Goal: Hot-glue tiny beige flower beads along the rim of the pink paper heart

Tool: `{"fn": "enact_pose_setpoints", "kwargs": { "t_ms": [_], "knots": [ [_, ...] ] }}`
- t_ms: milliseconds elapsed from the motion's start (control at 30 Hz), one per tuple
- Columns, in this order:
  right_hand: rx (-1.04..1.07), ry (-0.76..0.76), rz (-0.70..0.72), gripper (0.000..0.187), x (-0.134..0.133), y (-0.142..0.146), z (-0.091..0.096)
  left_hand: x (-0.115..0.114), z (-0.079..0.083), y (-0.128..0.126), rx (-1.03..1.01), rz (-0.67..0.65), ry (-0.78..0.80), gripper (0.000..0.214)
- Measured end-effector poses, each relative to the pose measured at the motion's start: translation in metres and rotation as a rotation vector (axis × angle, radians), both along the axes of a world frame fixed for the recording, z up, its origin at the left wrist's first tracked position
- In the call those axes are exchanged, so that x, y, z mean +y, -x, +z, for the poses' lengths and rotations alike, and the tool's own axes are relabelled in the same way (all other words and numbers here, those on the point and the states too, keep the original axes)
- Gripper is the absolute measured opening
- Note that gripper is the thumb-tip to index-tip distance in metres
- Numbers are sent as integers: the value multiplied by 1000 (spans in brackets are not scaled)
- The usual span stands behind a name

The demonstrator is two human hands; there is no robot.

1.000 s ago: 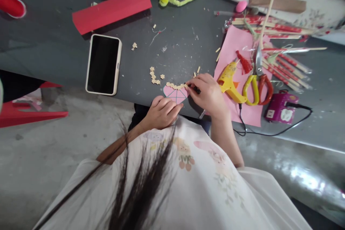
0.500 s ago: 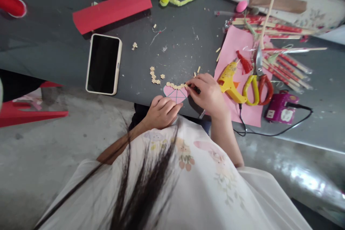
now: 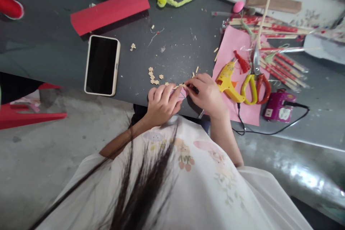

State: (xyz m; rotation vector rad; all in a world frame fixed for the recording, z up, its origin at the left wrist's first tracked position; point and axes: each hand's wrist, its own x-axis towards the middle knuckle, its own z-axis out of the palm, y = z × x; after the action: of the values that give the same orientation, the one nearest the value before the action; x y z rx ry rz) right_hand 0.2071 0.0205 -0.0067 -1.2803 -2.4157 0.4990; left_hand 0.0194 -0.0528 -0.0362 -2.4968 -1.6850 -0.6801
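A small pink paper cutout (image 3: 182,94) with dark lines lies at the table's front edge. Along its upper rim runs a row of tiny cream flower-shaped pieces (image 3: 176,86), partly covered by fingers. My left hand (image 3: 161,104) holds the cutout, its fingers laid over the left part and the thumb at the near edge. At the right end of the row, my right hand (image 3: 206,93) has thumb and fingertips pinched together. Something dark shows between these fingers, too hidden to name. Loose flower pieces (image 3: 151,75) lie just beyond my left hand.
A phone (image 3: 102,65) and a folded red sheet (image 3: 110,11) lie left. To the right, a yellow glue gun (image 3: 226,81) and scissors (image 3: 253,88) rest on pink paper (image 3: 233,39). Beside them are a purple power box (image 3: 279,106) with a cable and several wrapped sticks (image 3: 285,68).
My left hand has slid up and forward over the pink cutout, covering its left part and some flower pieces. The right hand stays at the row's right end. The view has shifted slightly.
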Motion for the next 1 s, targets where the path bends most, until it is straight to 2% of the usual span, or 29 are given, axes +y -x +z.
{"fn": "enact_pose_setpoints", "kwargs": {
  "t_ms": [167, 467, 767, 1000],
  "knots": [
    [-12, 29, 0, 20, 0, 1, 2, 2, -1, -2, -54, 20, 22, 44],
    [-33, 46, 8, 21, 1, 2, 5, 1, 0, -3, -26, 36, 28, 43],
    [-51, -17, -16, 19, 8, -4, 8, 2, -1, -4, -25, 37, -53, 41],
    [-109, -23, -10, 19, 24, 11, 6, 2, -4, -3, 13, 44, -125, 41]
  ]
}}
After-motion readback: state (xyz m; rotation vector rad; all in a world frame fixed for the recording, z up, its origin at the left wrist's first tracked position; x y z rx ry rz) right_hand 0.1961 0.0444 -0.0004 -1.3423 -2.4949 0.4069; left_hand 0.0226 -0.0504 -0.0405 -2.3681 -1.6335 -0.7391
